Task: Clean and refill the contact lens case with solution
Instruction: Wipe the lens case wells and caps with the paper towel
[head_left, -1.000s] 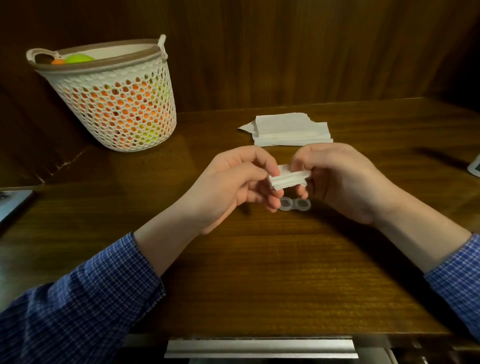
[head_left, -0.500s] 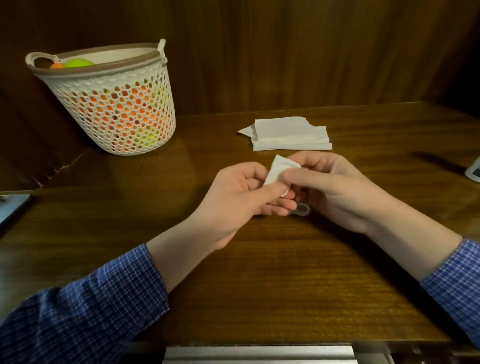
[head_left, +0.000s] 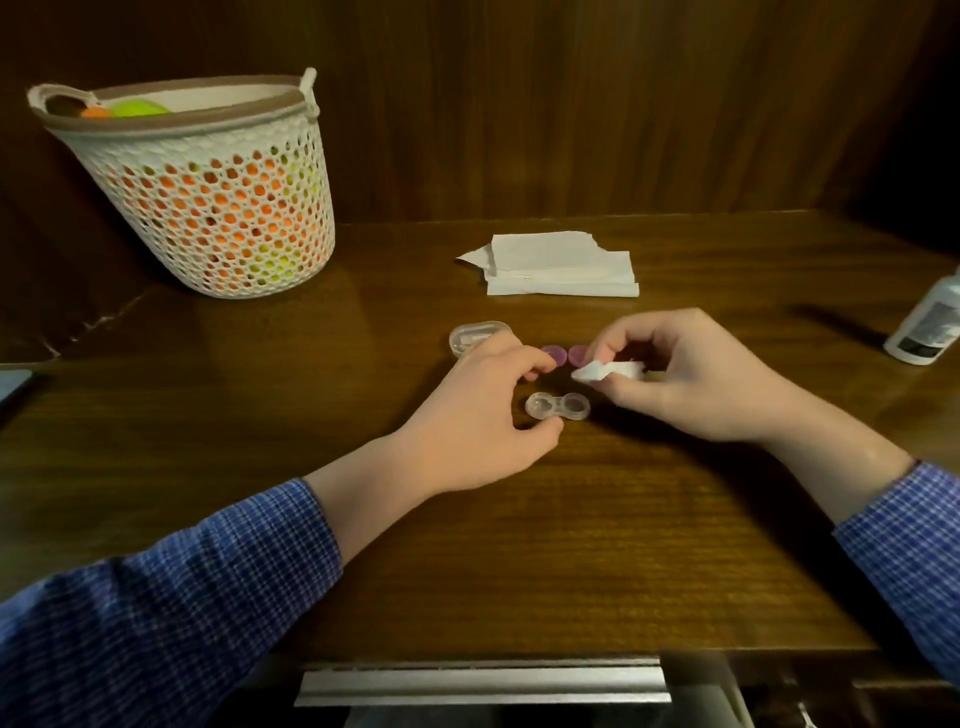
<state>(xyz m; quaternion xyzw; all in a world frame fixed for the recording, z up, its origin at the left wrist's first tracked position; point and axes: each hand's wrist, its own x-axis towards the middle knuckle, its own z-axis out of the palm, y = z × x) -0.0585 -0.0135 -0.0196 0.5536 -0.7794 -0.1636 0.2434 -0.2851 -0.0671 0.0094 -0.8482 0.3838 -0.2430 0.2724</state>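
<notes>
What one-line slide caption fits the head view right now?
Right hand pinches a folded tissue above the open lens case as the left hand reaches for it.

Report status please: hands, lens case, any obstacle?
Right hand pinches folded tissue; left hand curls beside lens case. Case open on table, caps off behind. Nothing blocking.

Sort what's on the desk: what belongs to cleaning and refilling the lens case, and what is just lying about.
For the job: lens case; two purple caps; tissue pinched in the right hand; tissue stack; bottle, likely the solution.

Lying about: basket of coloured things; clear oval container behind the left hand.
</notes>
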